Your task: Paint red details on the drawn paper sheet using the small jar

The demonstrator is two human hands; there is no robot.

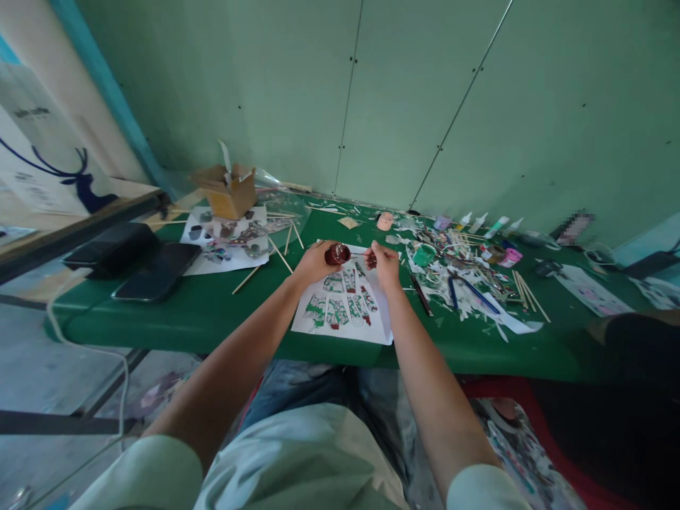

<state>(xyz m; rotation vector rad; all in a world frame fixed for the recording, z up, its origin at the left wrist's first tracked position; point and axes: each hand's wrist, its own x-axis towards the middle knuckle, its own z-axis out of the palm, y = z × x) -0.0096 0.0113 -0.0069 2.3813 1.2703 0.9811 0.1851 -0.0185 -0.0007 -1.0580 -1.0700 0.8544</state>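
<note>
My left hand (313, 264) is closed round a small jar of dark red paint (338, 255), its open mouth tilted toward the right. Close beside it, my right hand (384, 265) pinches a thin stick-like tool (359, 255) that points at the jar's mouth. Something dark red shows at the right fingers, too small to make out. Beneath both hands lies a white paper sheet (340, 334) bearing cut-out-like shapes painted in green, with some dark red patches.
Right of the sheet are an open green paint jar (423, 255), blue-handled pliers (472, 294), paper scraps and several glue bottles (496, 227). A cardboard box (227, 195), a second sheet (223, 265) and a black phone (156, 272) lie left. Another person's arm (610, 329) shows far right.
</note>
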